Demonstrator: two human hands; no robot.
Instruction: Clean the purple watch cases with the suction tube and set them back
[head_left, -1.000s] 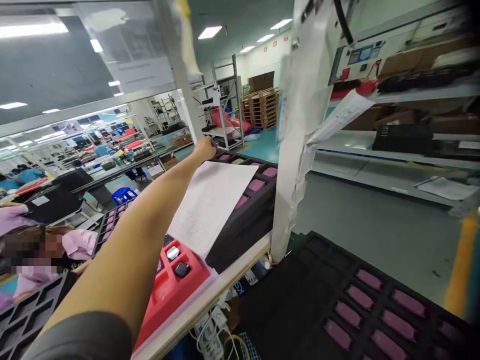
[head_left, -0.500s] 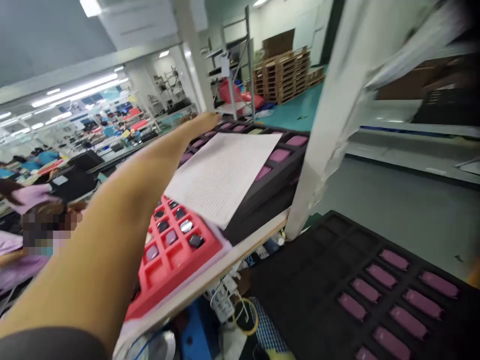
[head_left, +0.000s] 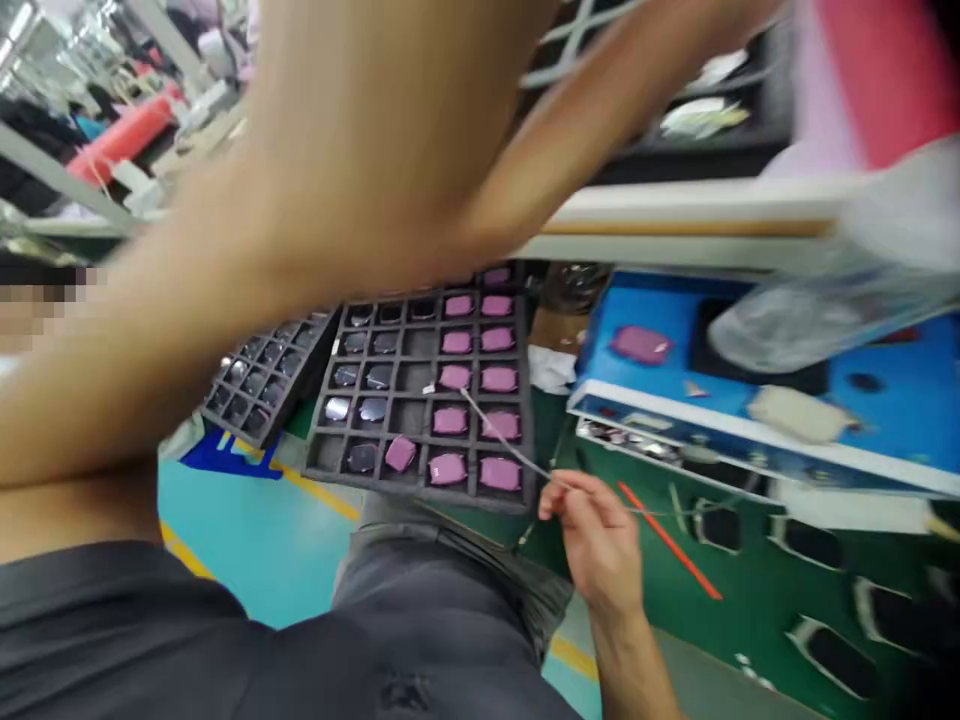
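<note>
My right hand [head_left: 592, 535] is low in the middle, its fingers pinched on a thin silvery tool [head_left: 499, 435]. The tool's tip points up and left onto a black gridded tray [head_left: 427, 480] that rests on my grey-trousered lap. The tray's right cells hold pink pads [head_left: 450, 468]; its left cells hold shiny dark pieces [head_left: 364, 410]. My left arm [head_left: 337, 150] stretches, blurred, across the top toward the upper right. Its hand is smeared at the frame's edge and its fingers do not show.
A second black tray [head_left: 262, 375] of shiny pieces lies to the left. A blue fixture [head_left: 750, 400] with one pink pad stands at right, above a green mat [head_left: 750, 600] with a red stick [head_left: 667, 540]. A white bench edge [head_left: 675, 215] runs overhead. Teal floor lies below left.
The view has swung from the far bench down to my lap. My right hand with the thin tool and the lap tray have come into sight. My left arm still reaches out.
</note>
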